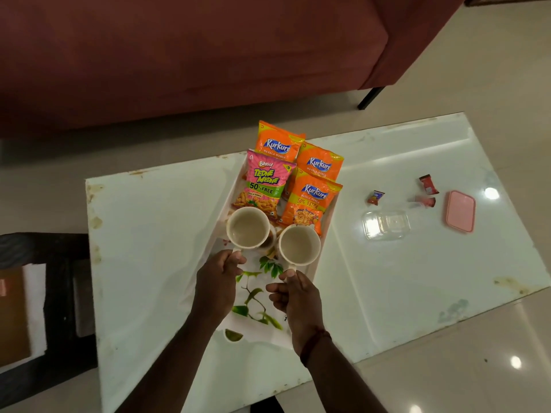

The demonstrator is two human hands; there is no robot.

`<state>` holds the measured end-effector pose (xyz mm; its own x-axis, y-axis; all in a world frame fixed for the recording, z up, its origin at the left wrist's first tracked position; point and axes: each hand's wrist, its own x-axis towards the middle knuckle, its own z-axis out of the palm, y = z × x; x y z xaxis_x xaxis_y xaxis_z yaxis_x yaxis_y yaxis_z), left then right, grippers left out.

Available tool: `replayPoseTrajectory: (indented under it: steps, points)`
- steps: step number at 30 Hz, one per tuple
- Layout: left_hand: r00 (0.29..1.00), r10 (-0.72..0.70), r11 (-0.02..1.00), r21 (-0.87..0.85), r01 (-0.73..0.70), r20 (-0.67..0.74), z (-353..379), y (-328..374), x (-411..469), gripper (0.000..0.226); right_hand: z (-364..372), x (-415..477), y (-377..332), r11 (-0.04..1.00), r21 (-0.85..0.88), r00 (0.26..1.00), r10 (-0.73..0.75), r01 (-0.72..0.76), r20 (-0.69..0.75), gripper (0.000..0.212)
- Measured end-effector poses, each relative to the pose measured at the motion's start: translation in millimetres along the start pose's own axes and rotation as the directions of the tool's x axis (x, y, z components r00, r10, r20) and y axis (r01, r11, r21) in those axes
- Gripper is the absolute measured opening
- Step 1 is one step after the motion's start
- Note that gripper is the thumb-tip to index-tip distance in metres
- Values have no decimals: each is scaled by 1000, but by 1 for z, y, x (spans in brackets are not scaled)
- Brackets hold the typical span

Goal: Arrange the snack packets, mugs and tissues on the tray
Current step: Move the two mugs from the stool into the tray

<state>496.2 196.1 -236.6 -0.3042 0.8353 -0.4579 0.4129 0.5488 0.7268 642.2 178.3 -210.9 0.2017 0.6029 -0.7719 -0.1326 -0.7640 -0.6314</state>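
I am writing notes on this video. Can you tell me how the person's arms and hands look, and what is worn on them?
Both forearms are bare, with no sleeves in view. The left hand wears nothing that shows: no ring, watch or glove. The right hand has a thin dark red thread band around its wrist. No markings can be seen.

I read "Bingo! Tedhe Medhe", "50% FREE" and a small "5" on the glossy pink foil snack packet [264, 183]. Behind it, the farthest orange foil packet [278, 141] says "Kurkure Masala Munch". Right of the pink one, the middle orange packet [320, 162] repeats "Kurkure", and the nearest orange packet [310, 201] adds "50% EXTRA".
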Motion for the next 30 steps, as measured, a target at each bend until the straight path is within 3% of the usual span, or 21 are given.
replayPoseTrajectory:
  steps: [15,21,25,30]
  points:
    - [999,-10,1000,-16,11,49,-5,2,4,28,3,1,1,1000,-16,1000,-13,13,10,30]
    - [989,129,987,108,-120,-76,-9,5,-3,21,2,-1,0,1000,-26,1000,5,-5,-10,27]
    - [981,166,977,149,-150,-100,-17,-4,-13,30,1,-4,3,1000,7,991,-11,12,-134,21]
    - [979,165,979,139,-149,-118,-38,-23,-36,34,13,-19,14,993,-21,935,-118,118,-335,33]
